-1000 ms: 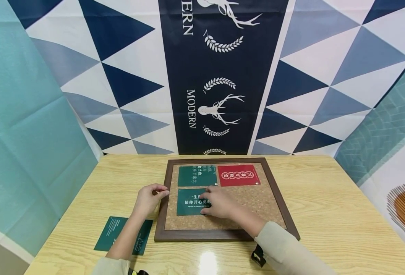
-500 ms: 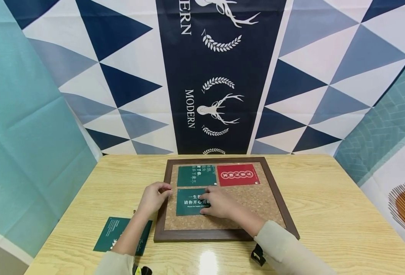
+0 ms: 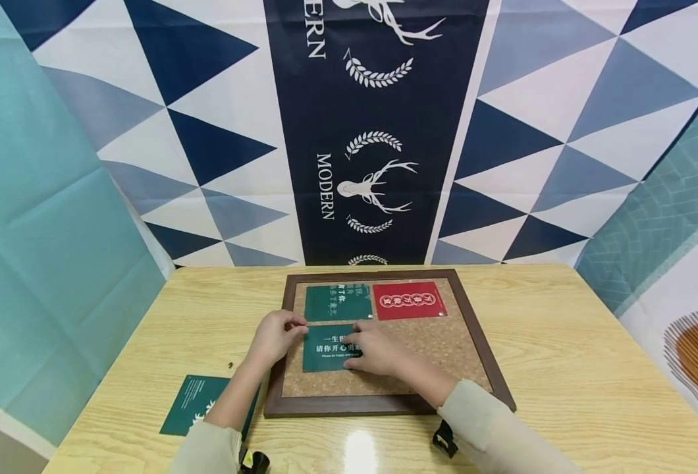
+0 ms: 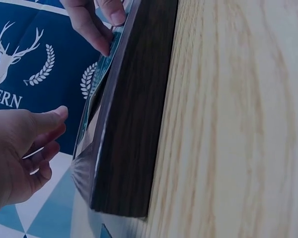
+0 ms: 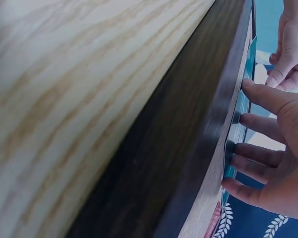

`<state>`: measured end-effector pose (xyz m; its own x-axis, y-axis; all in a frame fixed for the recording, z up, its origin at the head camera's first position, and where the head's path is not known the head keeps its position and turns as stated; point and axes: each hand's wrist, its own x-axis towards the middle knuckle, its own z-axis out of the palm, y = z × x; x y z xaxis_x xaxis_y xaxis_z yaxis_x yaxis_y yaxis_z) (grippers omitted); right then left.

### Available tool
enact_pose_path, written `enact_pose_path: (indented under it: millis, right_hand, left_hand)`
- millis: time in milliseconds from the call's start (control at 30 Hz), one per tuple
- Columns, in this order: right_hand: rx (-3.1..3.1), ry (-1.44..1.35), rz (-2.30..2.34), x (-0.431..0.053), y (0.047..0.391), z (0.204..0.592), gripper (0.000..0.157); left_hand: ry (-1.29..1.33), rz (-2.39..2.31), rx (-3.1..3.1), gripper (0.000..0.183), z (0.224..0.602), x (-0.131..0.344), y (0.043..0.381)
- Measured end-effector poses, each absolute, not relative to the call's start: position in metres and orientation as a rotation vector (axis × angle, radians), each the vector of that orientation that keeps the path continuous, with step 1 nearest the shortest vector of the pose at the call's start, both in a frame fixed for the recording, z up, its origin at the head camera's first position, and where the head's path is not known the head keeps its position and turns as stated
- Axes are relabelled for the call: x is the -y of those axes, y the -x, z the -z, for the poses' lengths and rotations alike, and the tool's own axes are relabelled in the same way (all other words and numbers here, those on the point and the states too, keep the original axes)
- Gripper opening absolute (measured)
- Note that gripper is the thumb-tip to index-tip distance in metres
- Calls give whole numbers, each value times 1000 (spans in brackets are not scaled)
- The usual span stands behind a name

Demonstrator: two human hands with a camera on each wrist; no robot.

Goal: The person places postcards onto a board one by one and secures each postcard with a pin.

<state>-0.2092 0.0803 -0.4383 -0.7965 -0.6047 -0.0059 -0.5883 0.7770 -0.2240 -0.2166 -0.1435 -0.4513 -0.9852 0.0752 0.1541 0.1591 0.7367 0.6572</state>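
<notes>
Across the right part of a green card [image 3: 325, 345] with white lettering, the fingertips of my right hand [image 3: 381, 349] press it against a cork board [image 3: 438, 349] in a dark wooden frame. Spread fingertips [image 5: 238, 119] on the card show in the right wrist view. At the card's upper left corner is my left hand [image 3: 279, 336], thumb and forefinger brought together. In the left wrist view that thumb [image 4: 57, 114] is raised above curled fingers; I cannot tell what lies between them. Above sit another green card [image 3: 338, 303] and a red card [image 3: 410, 300].
Another green card [image 3: 191, 401] lies on the wooden table [image 3: 562, 368] left of the frame, partly under the left forearm. Near it is a small dark thing [image 3: 230, 364]. A patterned cloth [image 3: 384, 131] hangs behind the table.
My left hand has moved right, from the frame's left edge to the upper left corner of the lower green card. My right hand stays on that card.
</notes>
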Motion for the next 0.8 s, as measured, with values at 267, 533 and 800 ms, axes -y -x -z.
enact_pose_path:
  millis: [267,533,800]
  right_hand:
    - [-2886,993,319,-80,209,437,45]
    - [-2878,974,343,-80,208,438,45]
    - [-2872,946,348,-80,209,439,46]
  left_hand:
    - [239,959,2856,7,458,138,224]
    - [244,877,2882,8,462,137,227]
    - [261,886,2888,7,461,136,228]
